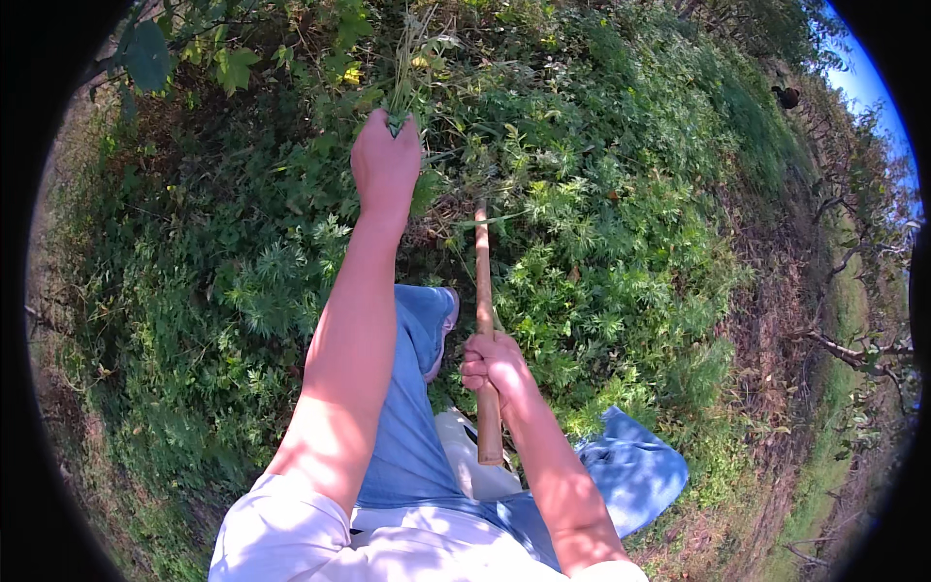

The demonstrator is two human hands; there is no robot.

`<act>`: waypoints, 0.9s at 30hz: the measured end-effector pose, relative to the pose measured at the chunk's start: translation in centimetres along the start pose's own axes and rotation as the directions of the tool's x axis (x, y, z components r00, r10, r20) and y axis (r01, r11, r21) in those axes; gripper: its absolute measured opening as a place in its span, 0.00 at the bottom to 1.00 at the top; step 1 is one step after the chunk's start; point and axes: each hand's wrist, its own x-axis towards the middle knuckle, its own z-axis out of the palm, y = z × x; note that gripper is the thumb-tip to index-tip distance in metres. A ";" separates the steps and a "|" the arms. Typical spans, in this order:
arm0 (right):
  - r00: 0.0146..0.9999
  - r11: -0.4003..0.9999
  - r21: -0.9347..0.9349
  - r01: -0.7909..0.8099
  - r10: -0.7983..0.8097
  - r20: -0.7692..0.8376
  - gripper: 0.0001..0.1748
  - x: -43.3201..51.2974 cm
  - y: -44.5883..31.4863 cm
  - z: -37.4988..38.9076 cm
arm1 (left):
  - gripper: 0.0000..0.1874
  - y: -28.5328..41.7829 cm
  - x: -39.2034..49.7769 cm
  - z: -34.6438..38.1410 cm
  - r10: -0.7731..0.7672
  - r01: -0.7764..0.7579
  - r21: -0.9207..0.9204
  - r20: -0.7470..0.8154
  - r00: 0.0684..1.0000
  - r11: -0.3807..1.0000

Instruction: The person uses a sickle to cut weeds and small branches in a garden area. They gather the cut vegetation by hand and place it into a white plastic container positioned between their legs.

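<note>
Stretched forward, my left hand [387,164] is closed around a bunch of long green stems [404,80] that reach up past the fingers. My right hand [494,366], nearer my body, grips a wooden tool handle [483,269] a little above its butt end. The handle points away from me, and its far end goes into the weeds, where any tool head is hidden. One narrow grass blade [502,218] lies across the handle near that far end.
Dense leafy weeds [582,291] surround my legs in blue jeans [407,436]. A white object [473,455] lies under the handle's butt. Bare branches [847,353] stand at the right, by a grassy strip [822,465]. Broad leaves [149,58] hang at the upper left.
</note>
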 end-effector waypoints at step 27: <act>0.763 0.809 -0.588 0.017 -0.391 -0.515 0.11 12.4 -3.9 -8.0 | 0.14 0.9 0.0 -0.1 0.189 -0.202 0.160 0.089 0.978 0.966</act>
